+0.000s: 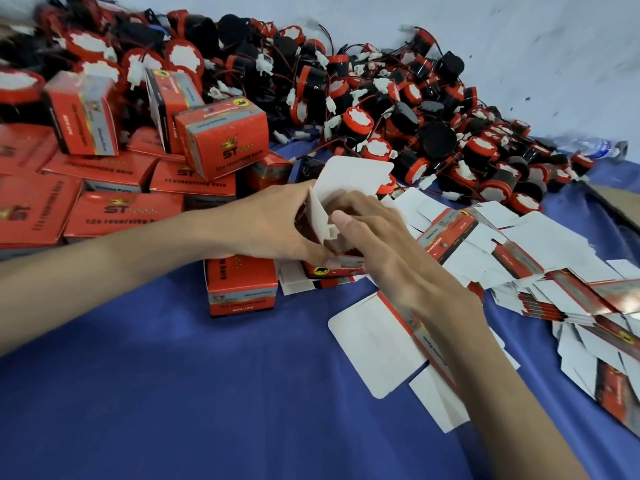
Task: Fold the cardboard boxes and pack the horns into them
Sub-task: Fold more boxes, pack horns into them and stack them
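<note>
Both forearms reach in from the lower edge and meet at centre. The left hand (277,220) curls its fingers around the side of a partly folded cardboard box (332,216), thumb near the lower corner. The right hand (374,233) lies over the box opening, fingers bent downward into it and thumb pressing a white side tab; whether a horn is inside cannot be told. The box's white top flap (353,178) stands upright. The work surface is a blue cloth (173,393). Loose horns (381,98) are heaped at the rear, against a pale wall (519,46). Closed red boxes (121,188) are stacked at left; flat box blanks (536,258) lie at right.
</note>
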The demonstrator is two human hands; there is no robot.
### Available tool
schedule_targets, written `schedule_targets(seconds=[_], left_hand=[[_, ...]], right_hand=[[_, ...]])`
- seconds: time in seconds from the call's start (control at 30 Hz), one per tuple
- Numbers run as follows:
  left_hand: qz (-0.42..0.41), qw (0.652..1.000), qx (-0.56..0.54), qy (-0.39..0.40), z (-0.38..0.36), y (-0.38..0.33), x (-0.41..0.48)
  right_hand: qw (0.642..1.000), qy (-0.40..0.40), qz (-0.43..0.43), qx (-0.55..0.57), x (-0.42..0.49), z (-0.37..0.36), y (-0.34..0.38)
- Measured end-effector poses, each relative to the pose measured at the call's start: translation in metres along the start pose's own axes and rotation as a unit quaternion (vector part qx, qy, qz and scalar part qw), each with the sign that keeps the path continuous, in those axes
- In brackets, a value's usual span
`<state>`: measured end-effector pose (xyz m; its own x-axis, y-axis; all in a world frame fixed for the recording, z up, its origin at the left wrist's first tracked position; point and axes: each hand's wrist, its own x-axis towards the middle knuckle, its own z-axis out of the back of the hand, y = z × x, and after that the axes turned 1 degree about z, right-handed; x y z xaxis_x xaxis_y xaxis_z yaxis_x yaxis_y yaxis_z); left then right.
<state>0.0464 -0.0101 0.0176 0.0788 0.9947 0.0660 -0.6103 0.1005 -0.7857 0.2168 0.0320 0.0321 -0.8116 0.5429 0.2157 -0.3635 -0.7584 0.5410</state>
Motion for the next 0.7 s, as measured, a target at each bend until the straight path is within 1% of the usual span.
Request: schedule_targets(seconds=[0.1, 0.23, 0.33, 0.47, 0.6, 0.63, 0.7], left_hand=[[0.004, 1.0, -0.001, -0.002, 0.001, 0.002, 0.001], [0.008, 1.0, 0.012, -0.004, 0.001, 0.003, 0.001], [0.009, 1.0, 0.004, -0.006, 0.0, 0.002, 0.0], [-0.008, 1.0, -0.015, 0.015, 0.002, 0.0, -0.002], [0.013, 0.999, -0.022, 0.022, 0.003, 0.001, -0.002], [0.015, 0.999, -0.022, 0.024, 0.004, 0.001, -0.002], [0.014, 0.999, -0.022, 0.027, 0.003, 0.001, -0.001]], right_hand=[[0.997, 0.009, 0.009, -0.072, 0.002, -0.004, -0.006], [0.996, -0.046, 0.051, -0.058, 0.002, -0.005, -0.012], [0.993, -0.058, 0.078, -0.063, 0.003, -0.005, -0.011], [0.995, -0.037, 0.078, -0.053, 0.001, -0.001, -0.011], [0.998, 0.031, 0.017, -0.056, -0.001, 0.006, -0.009], [0.998, 0.038, 0.013, -0.049, -0.002, 0.007, -0.008], [0.998, 0.026, 0.015, -0.057, -0.002, 0.007, -0.008]])
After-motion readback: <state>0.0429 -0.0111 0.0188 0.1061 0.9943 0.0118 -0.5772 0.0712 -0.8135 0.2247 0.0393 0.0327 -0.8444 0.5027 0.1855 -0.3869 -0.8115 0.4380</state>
